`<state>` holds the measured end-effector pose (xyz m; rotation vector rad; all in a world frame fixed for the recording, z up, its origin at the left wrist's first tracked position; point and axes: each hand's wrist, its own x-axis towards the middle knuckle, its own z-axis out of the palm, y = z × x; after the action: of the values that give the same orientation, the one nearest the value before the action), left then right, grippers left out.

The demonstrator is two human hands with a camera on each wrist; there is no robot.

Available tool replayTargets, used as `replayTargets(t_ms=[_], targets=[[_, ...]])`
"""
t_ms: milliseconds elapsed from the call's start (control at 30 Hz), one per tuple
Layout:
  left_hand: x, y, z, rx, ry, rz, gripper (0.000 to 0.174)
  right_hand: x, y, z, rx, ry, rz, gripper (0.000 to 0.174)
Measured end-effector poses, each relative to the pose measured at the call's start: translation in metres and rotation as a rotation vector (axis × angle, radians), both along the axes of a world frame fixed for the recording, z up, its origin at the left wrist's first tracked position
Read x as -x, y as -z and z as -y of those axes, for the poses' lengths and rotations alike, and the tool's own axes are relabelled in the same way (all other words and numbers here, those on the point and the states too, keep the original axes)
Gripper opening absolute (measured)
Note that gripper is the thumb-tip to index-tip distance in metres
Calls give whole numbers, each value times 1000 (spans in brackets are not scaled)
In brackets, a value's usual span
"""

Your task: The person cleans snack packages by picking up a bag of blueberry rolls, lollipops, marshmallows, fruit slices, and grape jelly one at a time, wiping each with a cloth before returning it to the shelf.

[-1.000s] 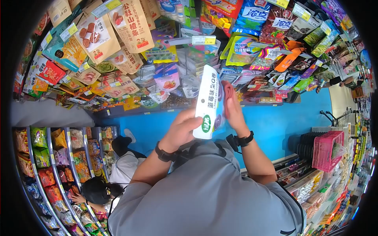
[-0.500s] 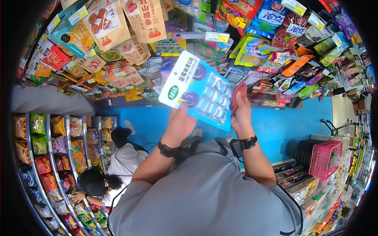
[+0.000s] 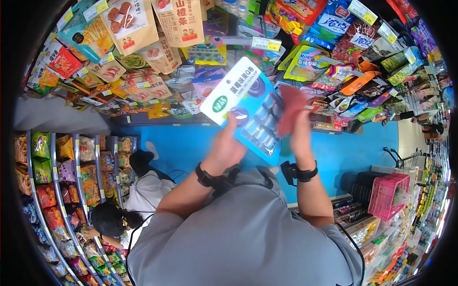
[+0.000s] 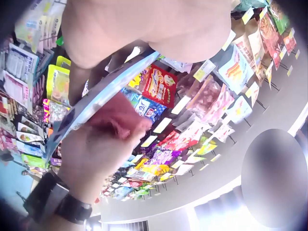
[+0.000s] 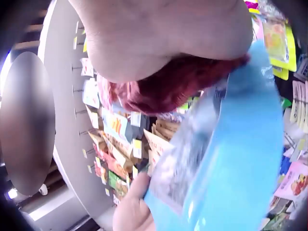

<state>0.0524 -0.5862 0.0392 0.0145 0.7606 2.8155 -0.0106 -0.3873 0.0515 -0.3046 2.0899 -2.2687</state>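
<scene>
In the head view my left hand [image 3: 226, 148] grips a blue and white candy pack [image 3: 253, 125] by its lower left edge, thumb on the front. The pack is tilted, with a clear window showing rows of wrapped pieces. My right hand [image 3: 300, 139] holds a crumpled dark red cloth [image 3: 292, 108] close beside the pack's right edge. The right wrist view shows the cloth [image 5: 166, 86] bunched under the fingers, against the pack's upper part [image 5: 243, 139]. Seen from the left wrist, the pack [image 4: 108, 91] is nearly edge-on, with the cloth behind it.
Hanging snack bags [image 3: 179, 24] fill the rack in front. To the left, a person in a white top [image 3: 145, 198] reaches into shelves of packaged snacks [image 3: 88, 148]. A pink basket [image 3: 389, 195] stands at the right, beyond the blue floor [image 3: 334, 152].
The pack turned from steeply angled to face up, swung left, then came back slightly right. The red cloth has moved up beside its right edge, blurred by motion.
</scene>
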Motion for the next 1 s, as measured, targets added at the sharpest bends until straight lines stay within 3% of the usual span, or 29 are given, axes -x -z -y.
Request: replayTargets(t_ms=[33, 67, 200, 333, 400, 433, 533, 633, 700, 733, 867, 933, 1000], targets=[[0, 0, -5, 25, 12, -44, 68, -6, -3, 8, -154, -158, -107, 83], [-1, 0, -8, 47, 13, -24, 70, -7, -3, 15, -563, -116, -398, 82], [-3, -2, -6, 142, -57, 14, 75, -28, -27, 46, -793, -197, -604, 76], [0, -4, 13, 86, -127, -54, 75, -24, -20, 31, -983, -231, -623, 84], [3, -9, 23, 26, -154, -76, 75, -24, -8, 19, -950, -174, -530, 86], [5, -21, 20, 29, -273, -23, 74, -26, -2, 16, -935, -146, -481, 87], [8, -19, 24, 22, -259, 5, 71, -32, 5, 21, -867, -88, -536, 88], [11, -9, 20, 75, -227, 122, 68, -42, -10, 40, -1048, -160, -702, 90], [12, -9, 32, 12, -115, 68, 67, -36, -10, 38, -1019, -117, -688, 92], [16, -8, 29, 21, -168, 41, 67, -32, -8, 36, -1005, -97, -681, 93], [24, -6, 32, 7, -262, 59, 67, -11, 24, 17, -629, 87, -382, 63], [29, -4, 38, -35, -283, 115, 65, 1, 42, -2, -236, -23, 230, 50], [36, 1, 46, -45, -274, 140, 64, 6, 42, -2, 173, -45, 549, 40]])
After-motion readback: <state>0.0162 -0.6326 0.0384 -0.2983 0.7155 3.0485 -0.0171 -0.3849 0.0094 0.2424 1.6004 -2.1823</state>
